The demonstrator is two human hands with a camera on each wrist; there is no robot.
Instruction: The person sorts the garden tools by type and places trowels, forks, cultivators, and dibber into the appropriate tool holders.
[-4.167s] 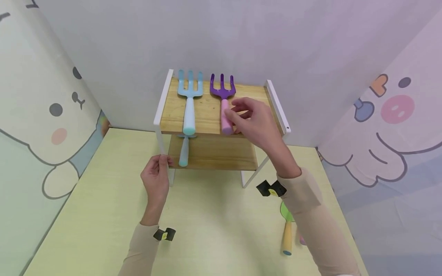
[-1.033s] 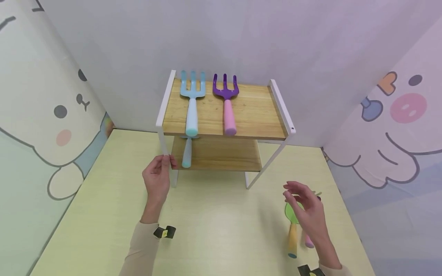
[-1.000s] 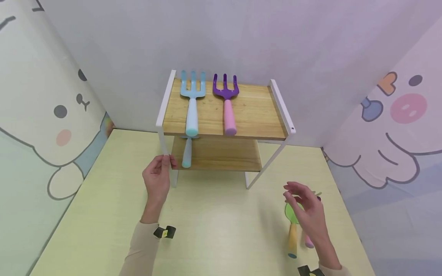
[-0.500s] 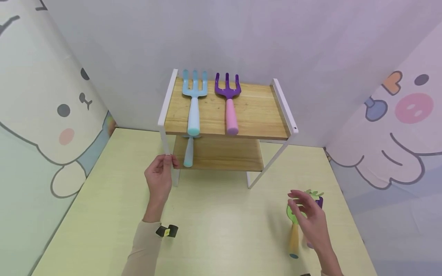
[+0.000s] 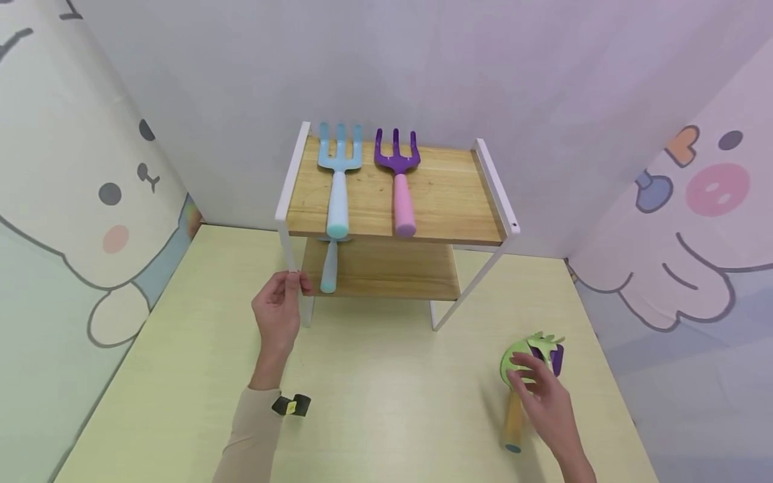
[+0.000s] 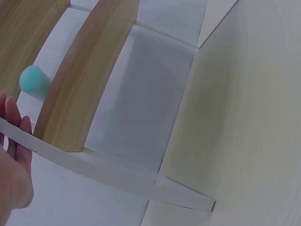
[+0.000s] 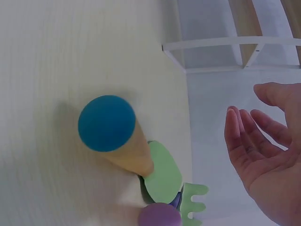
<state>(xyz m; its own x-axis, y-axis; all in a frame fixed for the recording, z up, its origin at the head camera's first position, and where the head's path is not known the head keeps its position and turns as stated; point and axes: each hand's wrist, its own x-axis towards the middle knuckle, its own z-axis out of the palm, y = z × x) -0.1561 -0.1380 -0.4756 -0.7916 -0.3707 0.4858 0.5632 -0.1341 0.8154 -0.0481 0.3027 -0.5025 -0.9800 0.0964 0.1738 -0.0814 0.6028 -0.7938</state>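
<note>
My left hand (image 5: 279,305) grips the left front post (image 5: 287,248) of a two-tier shelf, fingers curled round it. Over the tools at the lower right hovers my right hand (image 5: 545,402), thumb apart from its bent fingers, holding nothing. Under it lies a tool with a round green head (image 5: 513,362) and an orange handle (image 5: 513,422). Beside that, a purple piece (image 5: 557,360) with a leafy light-green part (image 5: 543,342) is partly hidden by the hand. On the top board lie a light-blue hand fork (image 5: 339,191) and a purple hand fork with a pink handle (image 5: 403,201).
The shelf's top board (image 5: 453,194) has white side rails (image 5: 495,188). On the lower board (image 5: 398,268) lies another pale-blue handle (image 5: 329,268), its head mostly hidden. The shelf stands on a pale table (image 5: 374,402), with cartoon-printed curtains (image 5: 694,201) around it.
My right hand has left the pink fork handle on the top board and come down to the right, over the tools, sinking slightly lately. The left hand stays on the post.
</note>
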